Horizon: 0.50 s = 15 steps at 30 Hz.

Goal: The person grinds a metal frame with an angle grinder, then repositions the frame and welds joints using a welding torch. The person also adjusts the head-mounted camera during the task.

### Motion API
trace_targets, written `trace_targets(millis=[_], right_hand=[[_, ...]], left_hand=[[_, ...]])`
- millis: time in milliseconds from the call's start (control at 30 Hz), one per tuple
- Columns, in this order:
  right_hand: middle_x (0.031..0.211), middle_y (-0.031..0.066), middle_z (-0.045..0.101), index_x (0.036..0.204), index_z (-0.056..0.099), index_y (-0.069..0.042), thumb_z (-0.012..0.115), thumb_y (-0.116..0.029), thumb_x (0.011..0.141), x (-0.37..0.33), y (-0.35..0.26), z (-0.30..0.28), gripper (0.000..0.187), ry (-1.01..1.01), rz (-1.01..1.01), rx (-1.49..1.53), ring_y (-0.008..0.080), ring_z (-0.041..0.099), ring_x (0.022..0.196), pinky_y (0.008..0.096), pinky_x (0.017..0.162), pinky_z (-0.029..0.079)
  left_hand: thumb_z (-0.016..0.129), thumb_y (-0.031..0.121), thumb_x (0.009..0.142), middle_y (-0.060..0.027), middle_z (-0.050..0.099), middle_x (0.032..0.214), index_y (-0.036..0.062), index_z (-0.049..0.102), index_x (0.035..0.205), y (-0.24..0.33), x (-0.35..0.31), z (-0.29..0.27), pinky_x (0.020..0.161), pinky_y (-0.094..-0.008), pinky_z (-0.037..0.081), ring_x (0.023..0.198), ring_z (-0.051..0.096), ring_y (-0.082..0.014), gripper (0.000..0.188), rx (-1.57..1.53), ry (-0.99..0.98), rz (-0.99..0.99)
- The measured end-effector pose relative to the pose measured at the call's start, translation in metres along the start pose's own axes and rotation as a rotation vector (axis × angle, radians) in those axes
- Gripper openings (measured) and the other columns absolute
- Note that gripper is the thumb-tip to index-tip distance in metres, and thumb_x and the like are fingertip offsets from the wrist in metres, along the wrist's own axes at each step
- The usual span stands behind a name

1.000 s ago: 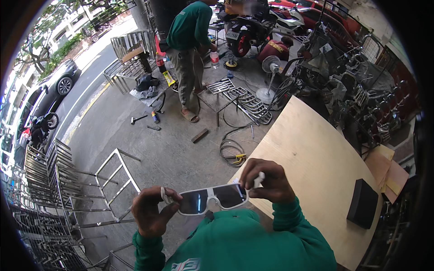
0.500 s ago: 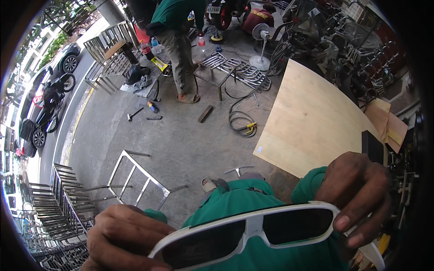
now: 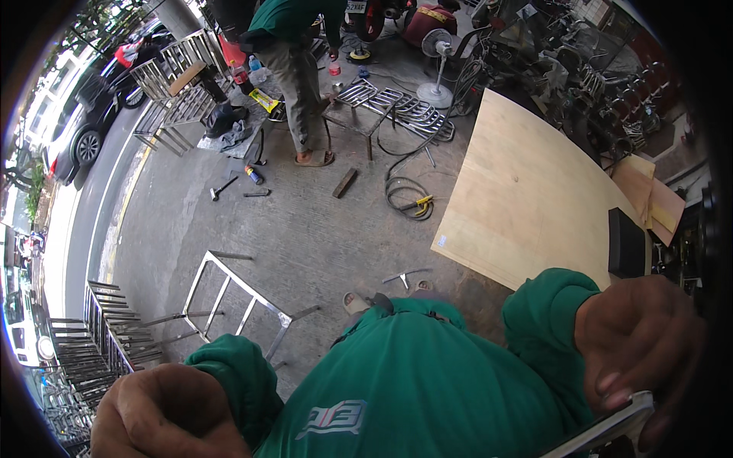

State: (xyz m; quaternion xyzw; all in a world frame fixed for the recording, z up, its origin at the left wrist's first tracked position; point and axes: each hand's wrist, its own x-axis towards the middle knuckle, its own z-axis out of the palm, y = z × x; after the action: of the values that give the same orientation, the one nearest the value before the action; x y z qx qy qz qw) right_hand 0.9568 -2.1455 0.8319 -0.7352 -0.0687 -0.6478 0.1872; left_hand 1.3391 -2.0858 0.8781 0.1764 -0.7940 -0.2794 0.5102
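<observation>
Low between pinched right fingers (image 3: 613,391), white glasses (image 3: 608,430); left fingers (image 3: 136,416) curled, hold unclear.

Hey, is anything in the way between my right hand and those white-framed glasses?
Nothing visible. Your right hand already has its fingertips at the white-framed glasses, in the lower right of the view, with no object between them. Most of the glasses run out of the picture, so I can't check there.

Head view: wide fisheye, left one of a worn pair. Looks steeply down over wearer's torso (image 3: 427,374), taking in ground ahead. Left hand (image 3: 153,404) and right hand (image 3: 641,343) very near, low corners; concrete floor (image 3: 305,229) farther; standing co-worker (image 3: 294,84) well off, upper edge.
</observation>
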Motion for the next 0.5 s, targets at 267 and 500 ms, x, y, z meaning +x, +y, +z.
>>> trace_targets(millis=[267, 500], right_hand=[[0.071, -0.0121, 0.072, 0.068, 0.075, -0.021, 0.085, -0.006, 0.066, -0.015, -0.015, -0.061, 0.018, 0.191, -0.049, -0.166, -0.0049, 0.063, 0.060, 0.0094, 0.063, 0.049], [0.070, -0.0123, 0.070, 0.069, 0.074, -0.020, 0.079, -0.009, 0.071, -0.019, -0.010, -0.109, 0.013, 0.187, -0.057, -0.080, -0.0046, 0.062, 0.059, 0.0110, 0.063, 0.050]], left_hand=[[0.058, 0.038, 0.105, 0.0117, 0.059, 0.130, 0.0338, 0.058, 0.142, 0.007, 0.022, 0.044, 0.067, -0.0416, 0.055, 0.095, 0.058, -0.0226, 0.038, 0.291, 0.078, 0.077], [0.061, 0.028, 0.105, 0.0082, 0.059, 0.121, 0.0294, 0.057, 0.139, -0.013, 0.050, 0.099, 0.071, -0.0302, 0.057, 0.083, 0.058, -0.0153, 0.035, 0.104, 0.195, 0.308]])
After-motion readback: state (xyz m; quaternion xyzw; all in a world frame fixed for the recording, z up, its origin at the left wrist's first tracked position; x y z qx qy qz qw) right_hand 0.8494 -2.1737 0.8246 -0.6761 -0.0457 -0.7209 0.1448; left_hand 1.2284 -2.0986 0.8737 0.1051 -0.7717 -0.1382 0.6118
